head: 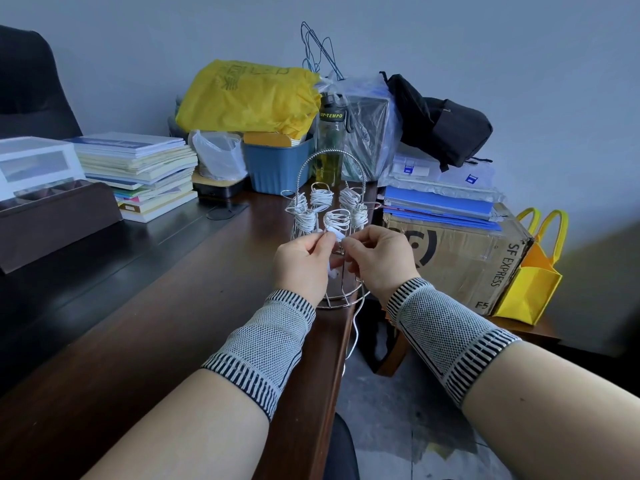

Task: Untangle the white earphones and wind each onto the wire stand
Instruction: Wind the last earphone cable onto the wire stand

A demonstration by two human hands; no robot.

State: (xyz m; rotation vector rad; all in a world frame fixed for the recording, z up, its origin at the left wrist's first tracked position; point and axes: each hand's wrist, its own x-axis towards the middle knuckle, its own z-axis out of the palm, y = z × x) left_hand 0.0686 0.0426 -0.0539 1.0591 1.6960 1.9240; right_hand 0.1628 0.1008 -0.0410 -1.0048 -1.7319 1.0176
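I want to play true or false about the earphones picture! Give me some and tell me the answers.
1. Both hands pinch a white earphone cord. True: the left hand and right hand hold it in front of the wire stand.
2. The wire stand is bare. False: several arms already carry wound white cord.
3. A yellow bag sits behind the stand. True.
4. The cardboard box lies left of the stand. False: it is on the right.

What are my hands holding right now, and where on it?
Both the left hand and the right hand pinch the white earphone cable near its upper end, beside the wire stand; the rest hangs off the desk edge.
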